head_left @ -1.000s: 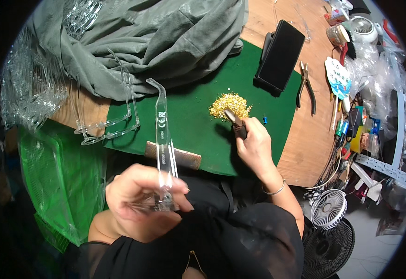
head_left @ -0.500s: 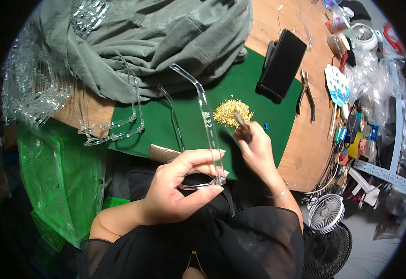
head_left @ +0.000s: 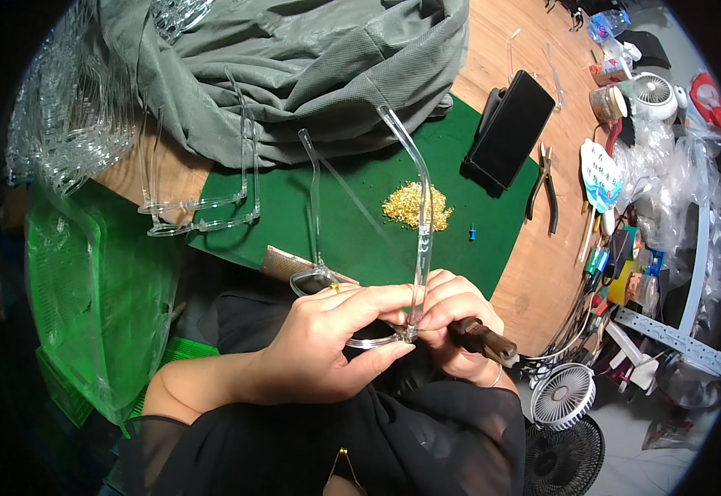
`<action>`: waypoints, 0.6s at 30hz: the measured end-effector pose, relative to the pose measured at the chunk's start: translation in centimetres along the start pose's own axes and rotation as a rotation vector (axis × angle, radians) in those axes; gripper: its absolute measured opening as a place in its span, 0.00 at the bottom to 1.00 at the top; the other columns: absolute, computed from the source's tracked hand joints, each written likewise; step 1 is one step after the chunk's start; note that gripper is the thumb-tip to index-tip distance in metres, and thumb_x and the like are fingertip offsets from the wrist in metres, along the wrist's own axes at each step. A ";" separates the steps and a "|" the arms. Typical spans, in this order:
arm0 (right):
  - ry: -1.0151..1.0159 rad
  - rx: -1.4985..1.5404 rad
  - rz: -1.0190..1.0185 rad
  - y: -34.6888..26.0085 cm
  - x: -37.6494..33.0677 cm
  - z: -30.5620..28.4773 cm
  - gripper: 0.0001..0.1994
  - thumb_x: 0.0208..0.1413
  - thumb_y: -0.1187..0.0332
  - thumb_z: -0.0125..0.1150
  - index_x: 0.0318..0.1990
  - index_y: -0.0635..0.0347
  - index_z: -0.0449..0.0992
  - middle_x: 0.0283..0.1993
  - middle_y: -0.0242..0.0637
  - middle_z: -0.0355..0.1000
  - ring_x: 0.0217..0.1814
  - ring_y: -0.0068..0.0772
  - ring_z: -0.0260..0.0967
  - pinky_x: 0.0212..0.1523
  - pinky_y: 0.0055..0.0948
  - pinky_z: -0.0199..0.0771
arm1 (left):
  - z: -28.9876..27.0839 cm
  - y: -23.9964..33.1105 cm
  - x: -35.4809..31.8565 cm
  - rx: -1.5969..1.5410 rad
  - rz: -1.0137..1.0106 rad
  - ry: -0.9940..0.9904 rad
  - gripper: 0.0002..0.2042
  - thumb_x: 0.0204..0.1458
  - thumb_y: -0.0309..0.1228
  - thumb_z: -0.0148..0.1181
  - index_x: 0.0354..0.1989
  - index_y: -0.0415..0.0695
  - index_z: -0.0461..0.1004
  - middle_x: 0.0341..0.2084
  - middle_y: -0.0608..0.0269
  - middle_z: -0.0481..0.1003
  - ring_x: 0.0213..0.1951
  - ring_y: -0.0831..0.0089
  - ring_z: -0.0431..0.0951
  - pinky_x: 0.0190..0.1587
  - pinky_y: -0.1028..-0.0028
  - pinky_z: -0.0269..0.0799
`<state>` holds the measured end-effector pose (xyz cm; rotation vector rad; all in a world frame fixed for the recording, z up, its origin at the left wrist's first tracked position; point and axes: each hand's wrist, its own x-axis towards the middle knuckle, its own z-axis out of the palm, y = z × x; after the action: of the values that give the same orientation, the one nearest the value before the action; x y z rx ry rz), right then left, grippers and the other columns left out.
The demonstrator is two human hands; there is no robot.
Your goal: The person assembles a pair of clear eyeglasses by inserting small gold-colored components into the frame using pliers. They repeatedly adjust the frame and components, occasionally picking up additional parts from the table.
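Observation:
My left hand (head_left: 327, 335) is closed on a clear plastic eyeglass frame (head_left: 417, 236), pinching it by the hinge corner, with its temples pointing away from me. My right hand (head_left: 464, 318) meets it there, thumb and fingertips pressed at the hinge; any tiny piece between them is hidden. The same hand keeps a brown, rod-shaped hand tool (head_left: 484, 340) in its curled fingers, one end pointing right and towards me. Beyond the hands, a heap of tiny gold-coloured pieces, like small screws (head_left: 410, 207), lies on the green mat (head_left: 360, 236), partly behind the temple.
A black phone (head_left: 509, 132) leans at the mat's right, beside pliers (head_left: 544, 190) and a blue push pin (head_left: 472, 233). More clear frames (head_left: 203, 219) stand at left near a grey cloth (head_left: 294, 78). A green basket (head_left: 100, 306) stands left; fans (head_left: 563, 397) and cables are at right.
My right hand has come from the gold heap back to the frame's hinge, its tool swinging round to point right and towards me. The held frame has shifted slightly right.

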<state>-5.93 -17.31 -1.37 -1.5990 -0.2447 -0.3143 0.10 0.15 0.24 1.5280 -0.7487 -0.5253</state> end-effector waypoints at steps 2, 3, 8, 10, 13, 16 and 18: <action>0.014 0.024 -0.019 0.0 -0.1 -0.1 0.07 0.47 0.74 0.65 0.31 0.62 0.73 0.28 0.37 0.71 0.28 0.31 0.67 0.31 0.28 0.65 | 0.0 0.0 0.1 0.012 0.027 -0.004 0.22 0.40 0.21 0.66 0.47 0.34 0.70 0.35 0.56 0.78 0.38 0.66 0.79 0.44 0.72 0.70; 0.009 0.024 -0.029 0.0 -0.2 -0.2 0.07 0.47 0.74 0.66 0.31 0.62 0.73 0.28 0.36 0.71 0.28 0.31 0.67 0.31 0.28 0.65 | 0.1 0.1 0.1 0.018 0.040 -0.008 0.22 0.39 0.22 0.66 0.47 0.34 0.70 0.35 0.56 0.78 0.38 0.66 0.79 0.44 0.72 0.70; 0.033 0.080 -0.031 0.3 -0.5 0.2 0.07 0.48 0.72 0.66 0.31 0.61 0.73 0.28 0.36 0.71 0.27 0.31 0.67 0.30 0.28 0.65 | 0.0 0.4 0.0 0.060 0.038 -0.011 0.22 0.38 0.22 0.67 0.46 0.35 0.71 0.35 0.57 0.78 0.38 0.67 0.79 0.44 0.72 0.69; 0.034 0.063 -0.023 0.2 -0.5 0.2 0.06 0.47 0.72 0.66 0.30 0.61 0.74 0.27 0.36 0.71 0.27 0.31 0.67 0.30 0.28 0.65 | -0.1 0.4 0.0 0.073 0.033 -0.021 0.22 0.37 0.21 0.67 0.45 0.35 0.72 0.35 0.57 0.78 0.38 0.67 0.79 0.44 0.72 0.70; 0.006 0.005 -0.038 0.0 -0.3 0.1 0.07 0.46 0.73 0.67 0.30 0.61 0.74 0.27 0.35 0.71 0.27 0.31 0.66 0.29 0.27 0.64 | -0.2 0.4 -0.2 0.062 0.009 -0.035 0.23 0.37 0.21 0.67 0.45 0.35 0.72 0.35 0.57 0.78 0.37 0.66 0.79 0.44 0.71 0.70; -0.011 -0.015 -0.042 -0.1 -0.3 0.0 0.07 0.45 0.73 0.67 0.30 0.61 0.74 0.27 0.34 0.71 0.27 0.31 0.66 0.29 0.27 0.64 | -0.2 0.4 -0.3 0.057 0.012 -0.042 0.23 0.37 0.21 0.67 0.46 0.35 0.71 0.35 0.57 0.78 0.37 0.66 0.79 0.44 0.71 0.70; -0.014 0.017 -0.014 -0.1 -0.4 -0.1 0.07 0.45 0.73 0.67 0.30 0.60 0.74 0.27 0.34 0.71 0.27 0.31 0.66 0.29 0.27 0.64 | -0.2 0.3 -0.3 0.071 0.021 -0.057 0.23 0.37 0.21 0.67 0.46 0.36 0.71 0.35 0.57 0.78 0.37 0.66 0.79 0.44 0.71 0.70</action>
<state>-6.39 -17.35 -1.39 -1.5837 -0.2683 -0.3108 0.00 0.48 0.51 1.5743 -0.8340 -0.5331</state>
